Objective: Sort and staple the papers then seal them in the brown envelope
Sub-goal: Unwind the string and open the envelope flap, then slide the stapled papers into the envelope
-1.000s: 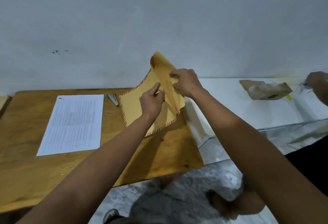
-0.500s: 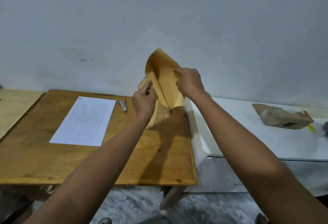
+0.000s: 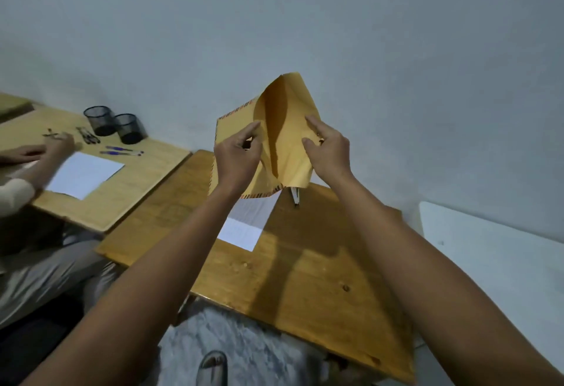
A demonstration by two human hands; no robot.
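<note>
Reaching forward from the bottom edge, two bare forearms rise over the near wooden surface (image 3: 305,288), whose front corners are cut off by the arms. The left hand (image 3: 236,156) pinches the front panel of the one brown envelope (image 3: 290,141) between thumb and curled fingers, and the right hand (image 3: 328,149) grips the back panel, pulling the mouth open. The envelope is held up in the air above the far part of the surface, touching nothing but the hands; its striped border shows along the left and lower edges, and the inside is in shadow, so I cannot tell whether anything lies within.

Below it, one white sheaf of papers (image 3: 247,223) lies flat on the surface; the left forearm and the envelope hide most of it, so the number of sheets cannot be counted. Just beside the papers, one small stapler (image 3: 295,196) peeks out from under the envelope's lower corner, only its end visible.

Farther left stands a second wooden surface (image 3: 128,184), apart from the first. On it lie one white sheet (image 3: 85,176), two blue pens (image 3: 122,151), a blurred cluster of dark pens (image 3: 87,135) too smeared to count, and two black mesh cups (image 3: 116,124) side by side. Another person's hand (image 3: 58,144) rests there, the rest of that person cut off by the left edge. At right, a white surface (image 3: 488,263) runs out of view. A pale wall (image 3: 305,19) closes the back.
</note>
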